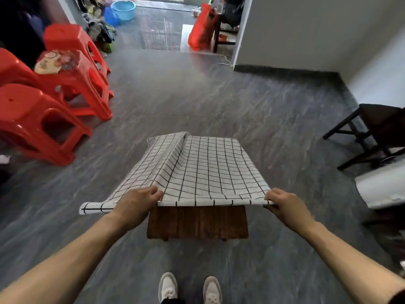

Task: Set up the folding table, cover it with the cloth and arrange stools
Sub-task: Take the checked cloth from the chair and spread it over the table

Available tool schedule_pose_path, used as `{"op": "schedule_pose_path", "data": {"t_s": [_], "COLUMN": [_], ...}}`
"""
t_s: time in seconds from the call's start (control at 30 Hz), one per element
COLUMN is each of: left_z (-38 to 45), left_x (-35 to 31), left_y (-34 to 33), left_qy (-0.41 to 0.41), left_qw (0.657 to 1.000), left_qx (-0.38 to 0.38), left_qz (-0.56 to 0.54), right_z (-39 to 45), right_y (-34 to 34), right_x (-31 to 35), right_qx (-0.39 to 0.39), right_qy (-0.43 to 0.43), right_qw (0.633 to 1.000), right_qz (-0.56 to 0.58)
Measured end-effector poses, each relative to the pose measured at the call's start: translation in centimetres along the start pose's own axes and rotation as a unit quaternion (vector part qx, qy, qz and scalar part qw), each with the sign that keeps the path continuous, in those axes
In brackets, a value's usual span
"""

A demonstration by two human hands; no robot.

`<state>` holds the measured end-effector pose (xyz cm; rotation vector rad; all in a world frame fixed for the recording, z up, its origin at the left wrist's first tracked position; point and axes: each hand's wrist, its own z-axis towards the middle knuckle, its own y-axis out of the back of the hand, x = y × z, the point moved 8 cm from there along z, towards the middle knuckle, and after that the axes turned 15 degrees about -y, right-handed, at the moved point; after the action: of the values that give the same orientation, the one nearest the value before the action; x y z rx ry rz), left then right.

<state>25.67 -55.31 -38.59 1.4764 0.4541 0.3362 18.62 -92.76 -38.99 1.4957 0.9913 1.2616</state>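
Cloth half spread, with an uneven drape the main risk

The wooden table [198, 222] stands open on the grey floor, its near part still bare; the checked cloth [197, 170] covers the far part, with a fold ridge along its left side and a loose flap hanging off beyond the left hand. Pulled unevenly, it would likely settle crooked or slide off. The red stools [54, 93] wait well apart at the left. The left hand [137, 205] and right hand [285, 204] each pinch the near hem, fingers curled round it.
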Motion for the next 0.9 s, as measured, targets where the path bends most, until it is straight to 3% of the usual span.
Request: {"op": "schedule_pose_path", "data": {"t_s": [0.27,0.63,0.73,0.8,0.87,0.9], "left_z": [-3.6,-9.0,-9.9,-10.7,-11.0,-10.6], "left_x": [-4.5,-7.3,-7.7,-8.3,-8.8,-8.8], "left_y": [-9.1,-28.2,-32.4,-35.6,-37.0,-36.8], "left_qy": [0.052,0.126,0.15,0.147,0.15,0.157], "left_qw": [0.996,0.985,0.978,0.965,0.954,0.957], "left_qx": [0.054,0.099,0.112,0.183,0.222,0.203], "left_qz": [-0.058,-0.065,-0.091,-0.113,-0.131,-0.139], "right_z": [-4.5,-10.9,-12.1,-12.9,-12.9,-12.6], "right_y": [-11.3,-31.1,-35.7,-37.8,-38.1,-37.7], "right_x": [-3.3,-7.8,-9.0,-9.1,-8.5,-7.9], "right_qx": [0.101,0.152,0.215,0.274,0.26,0.227], "right_qy": [-0.015,-0.114,-0.145,-0.149,-0.152,-0.145], "right_qw": [0.995,0.98,0.962,0.946,0.952,0.962], "right_qz": [-0.015,-0.065,-0.085,-0.084,-0.048,-0.035]}}
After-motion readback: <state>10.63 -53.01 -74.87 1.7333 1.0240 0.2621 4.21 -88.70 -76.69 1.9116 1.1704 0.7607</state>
